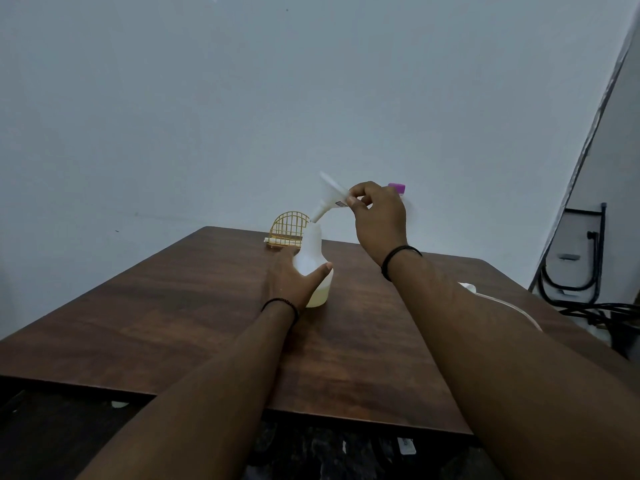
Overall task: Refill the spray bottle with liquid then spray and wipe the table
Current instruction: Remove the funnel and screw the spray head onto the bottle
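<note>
Grey wall behind dark wood tabletop (194, 306). Left hand (291, 282) grip wraps bottle (313, 268) standing mid-table. Right hand (379, 216) grip pinches tilted funnel (330, 197) at bottle mouth; its small label unreadable. Yellow wire rack (289, 228) behind; white tube (502, 304) right.

Refilling at the wooden table (173, 306)
Your left hand (291, 282) grips the spray bottle (313, 258); your right hand (379, 216) tilts a white container (332, 199), its nozzle at the bottle's mouth.
</note>
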